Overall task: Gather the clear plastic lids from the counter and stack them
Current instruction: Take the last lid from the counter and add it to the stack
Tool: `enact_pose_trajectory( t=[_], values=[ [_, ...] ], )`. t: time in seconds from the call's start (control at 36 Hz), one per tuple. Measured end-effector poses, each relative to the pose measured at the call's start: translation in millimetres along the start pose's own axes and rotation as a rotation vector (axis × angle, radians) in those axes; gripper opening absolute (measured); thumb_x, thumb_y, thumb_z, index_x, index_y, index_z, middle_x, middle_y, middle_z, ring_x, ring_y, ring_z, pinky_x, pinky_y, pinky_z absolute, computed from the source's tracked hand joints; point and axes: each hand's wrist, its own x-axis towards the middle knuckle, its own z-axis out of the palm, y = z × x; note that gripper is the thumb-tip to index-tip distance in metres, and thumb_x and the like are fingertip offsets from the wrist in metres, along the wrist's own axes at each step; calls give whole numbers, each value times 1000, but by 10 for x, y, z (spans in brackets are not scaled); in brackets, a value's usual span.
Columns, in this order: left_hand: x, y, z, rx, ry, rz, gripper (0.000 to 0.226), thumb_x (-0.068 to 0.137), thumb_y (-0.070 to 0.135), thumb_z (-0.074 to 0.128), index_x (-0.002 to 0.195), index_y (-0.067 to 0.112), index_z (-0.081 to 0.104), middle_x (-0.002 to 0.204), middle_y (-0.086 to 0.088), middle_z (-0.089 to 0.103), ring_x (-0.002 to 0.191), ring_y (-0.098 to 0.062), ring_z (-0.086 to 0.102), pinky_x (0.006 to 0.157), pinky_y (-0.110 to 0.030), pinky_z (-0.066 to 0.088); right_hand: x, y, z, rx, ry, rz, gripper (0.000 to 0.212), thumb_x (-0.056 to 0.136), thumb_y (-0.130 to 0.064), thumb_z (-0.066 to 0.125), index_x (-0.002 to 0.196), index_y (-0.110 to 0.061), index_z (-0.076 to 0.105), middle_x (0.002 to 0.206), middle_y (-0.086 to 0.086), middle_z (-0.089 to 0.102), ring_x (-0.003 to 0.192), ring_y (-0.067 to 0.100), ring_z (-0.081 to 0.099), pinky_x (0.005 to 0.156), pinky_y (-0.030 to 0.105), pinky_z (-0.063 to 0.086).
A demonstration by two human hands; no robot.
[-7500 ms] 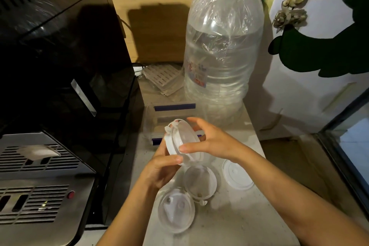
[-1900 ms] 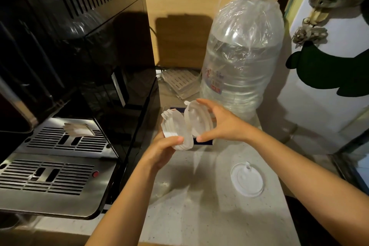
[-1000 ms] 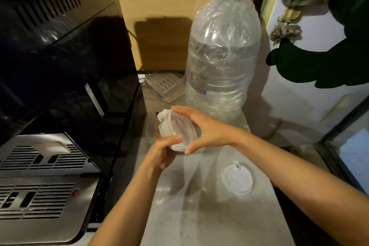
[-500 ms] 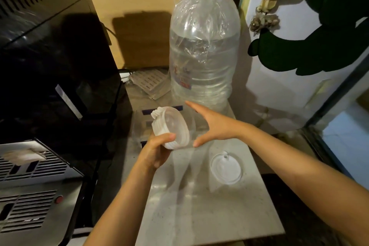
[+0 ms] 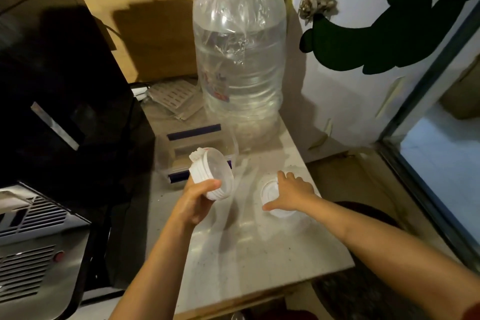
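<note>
The left hand (image 5: pixel 196 202) gripped the lid stack (image 5: pixel 211 176), tilted. The right hand (image 5: pixel 292 193) lay spread on the last lid (image 5: pixel 268 191), flat near the counter's (image 5: pixel 259 247) right edge, not yet pinched.

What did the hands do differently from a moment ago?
The right hand let go of the stack of lids and dropped down to the last lid lying on the counter, fingers spread over it. The left hand still holds the stack up. The big water bottle stayed put.
</note>
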Motion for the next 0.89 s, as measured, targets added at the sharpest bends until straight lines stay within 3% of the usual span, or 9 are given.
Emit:
enact_pose_trajectory(
  t=[0.17,0.56,0.61,0.75,0.89],
  values=[
    [-53,-42,30,50,4,-19,66,38,25,65,101,29,46,93,-2,49,88,-15,51,62,-20,54,-28,-87,151,-2,37,34,102,67,-61,68,140,-11,18,143,13,33,126,33,38,92,39,42],
    [-97,-70,57,42,18,-43,71,33,25,69,100,28,45,94,-3,47,88,-18,49,58,-18,55,-34,-90,104,22,41,20,86,71,-47,70,139,-23,23,141,13,33,127,35,35,89,39,44],
    [-95,-68,49,39,19,-40,77,29,25,74,100,27,46,93,-3,48,88,-18,49,57,-18,54,-27,-85,50,78,63,5,86,71,-46,70,140,-27,22,141,13,33,127,35,34,89,40,44],
    [-100,-69,34,-25,9,-37,66,37,24,65,101,26,47,92,-4,50,87,-16,51,57,-19,55,-52,-138,-203,308,133,-119,84,70,-41,70,139,-35,23,138,10,32,126,32,34,91,41,44],
    [-106,-99,44,-85,21,-60,65,36,24,66,98,27,48,91,-4,50,85,-17,51,62,-25,55,-186,-266,-595,747,161,-331,84,73,-20,72,141,-36,25,139,9,31,128,27,35,100,38,39]
  ],
)
